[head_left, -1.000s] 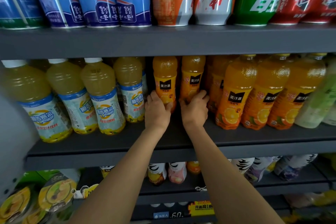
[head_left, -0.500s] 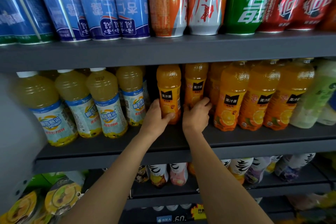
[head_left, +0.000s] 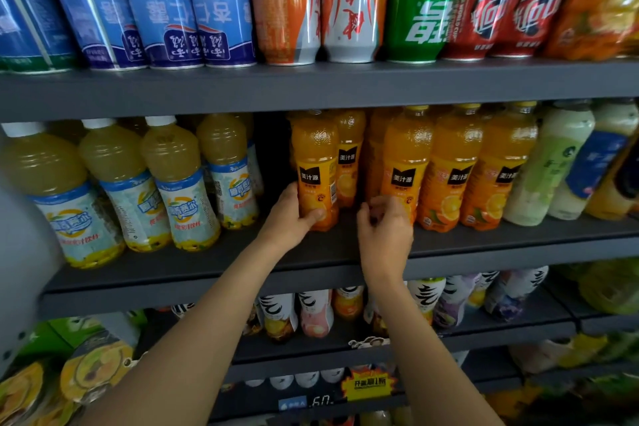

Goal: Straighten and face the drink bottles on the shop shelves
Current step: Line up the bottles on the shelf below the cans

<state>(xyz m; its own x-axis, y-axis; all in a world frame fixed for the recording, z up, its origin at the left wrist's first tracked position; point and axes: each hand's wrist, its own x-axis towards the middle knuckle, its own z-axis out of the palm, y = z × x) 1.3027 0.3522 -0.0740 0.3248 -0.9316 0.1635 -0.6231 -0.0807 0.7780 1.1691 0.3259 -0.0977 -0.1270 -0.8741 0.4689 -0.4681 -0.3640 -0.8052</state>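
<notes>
An orange bottle (head_left: 316, 169) of smooth clear plastic, dimpled at the shoulder and wrapped in a glossy label with a black tag, was held upright on the dark, matt middle shelf (head_left: 207, 270). It was gripped low on its body by the left hand (head_left: 288, 218), the thumb laid across the front near the base and the fingers curled round the left side. The right hand (head_left: 385, 235) was seen just to the right of it, fingers loosely curled and blurred; whether anything was pinched by them could not be told. Its fingertips lay near the base of the next orange bottle (head_left: 403, 162), with a second bottle (head_left: 349, 156) standing further back in the gap between the two hands.

Against the frame half a second earlier, the held bottle had been brought forward and leftward, so that it stood clear in front of the second bottle, and the right hand had been drawn off that second bottle and lowered toward the shelf edge.

To the left, rounded yellow bottles (head_left: 179, 183) with white caps and pale blue labels were ranged in a row. To the right, three more orange bottles (head_left: 453, 166) were lined up, then pale green ones (head_left: 549, 162). On the top shelf (head_left: 311, 86), tall shiny metal cans (head_left: 221, 3) in blue, orange, white, green and red were stood close together.
</notes>
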